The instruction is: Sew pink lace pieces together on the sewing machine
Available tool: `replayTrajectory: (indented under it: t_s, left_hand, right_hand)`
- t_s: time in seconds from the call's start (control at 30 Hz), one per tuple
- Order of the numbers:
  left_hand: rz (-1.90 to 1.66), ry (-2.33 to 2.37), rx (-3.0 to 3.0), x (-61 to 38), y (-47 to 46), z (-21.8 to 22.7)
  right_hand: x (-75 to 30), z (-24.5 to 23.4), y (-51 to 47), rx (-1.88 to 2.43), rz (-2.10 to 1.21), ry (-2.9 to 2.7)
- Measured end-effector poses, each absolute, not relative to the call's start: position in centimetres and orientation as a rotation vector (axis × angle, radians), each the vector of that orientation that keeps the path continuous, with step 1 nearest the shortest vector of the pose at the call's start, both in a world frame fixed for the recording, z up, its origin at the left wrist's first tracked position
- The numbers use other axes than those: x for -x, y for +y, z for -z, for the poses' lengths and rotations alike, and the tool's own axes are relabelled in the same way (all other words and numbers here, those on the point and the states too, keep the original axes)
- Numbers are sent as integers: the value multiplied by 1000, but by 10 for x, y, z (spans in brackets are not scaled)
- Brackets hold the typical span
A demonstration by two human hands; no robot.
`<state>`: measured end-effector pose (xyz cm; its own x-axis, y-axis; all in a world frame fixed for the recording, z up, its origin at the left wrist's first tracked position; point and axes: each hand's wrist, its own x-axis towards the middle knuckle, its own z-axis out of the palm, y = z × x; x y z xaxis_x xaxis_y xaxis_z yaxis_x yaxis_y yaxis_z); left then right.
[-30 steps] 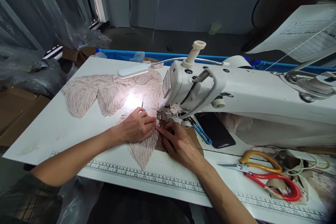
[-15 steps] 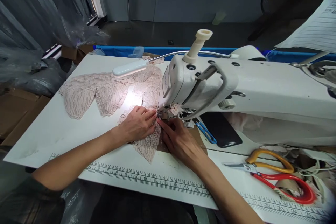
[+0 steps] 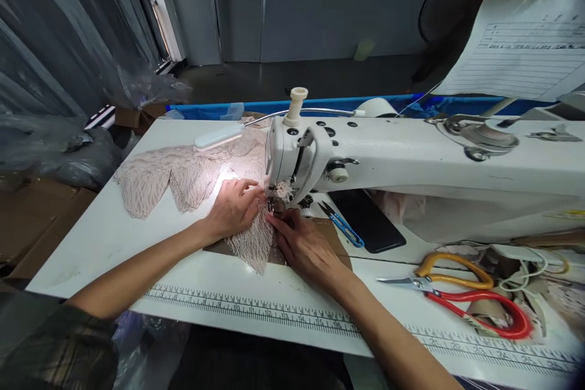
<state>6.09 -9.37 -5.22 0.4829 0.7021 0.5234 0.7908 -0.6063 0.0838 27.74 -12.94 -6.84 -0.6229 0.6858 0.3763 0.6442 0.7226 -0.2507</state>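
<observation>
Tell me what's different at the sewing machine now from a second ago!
The pointed end of the pale lace has slid forward, away from the ruler marks and closer to the needle area. The left hand has moved a little forward too, on the lace. The right hand stays beside the lace; the scissors and phone haven't moved.

Your left hand (image 3: 234, 208) rests on the lace (image 3: 255, 248) at eight o'clock; your right hand (image 3: 305, 245), at six, touches its edge beside the sewing machine (image 3: 388, 149). Scissors (image 3: 424, 284) (red-and-orange handled) lie at four.
</observation>
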Motion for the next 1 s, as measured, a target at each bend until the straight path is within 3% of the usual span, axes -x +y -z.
replayTrajectory:
  t_s: [0.2,0.43,0.7,1.0]
  left_hand:
    - [454,-1461,2657,-60,-45,39]
    - [583,-1403,2710,-51,-56,32]
    - [818,-766,3289,-38,-120,37]
    - [744,-990,3400,-34,-131,34]
  right_hand:
    - [-273,70,-130,1035,-162,-2446]
    - [-282,62,-133,1072,-389,-2332]
    - [-286,54,-129,1099,-456,-2174]
    - [-286,56,-130,1011,-494,-2166]
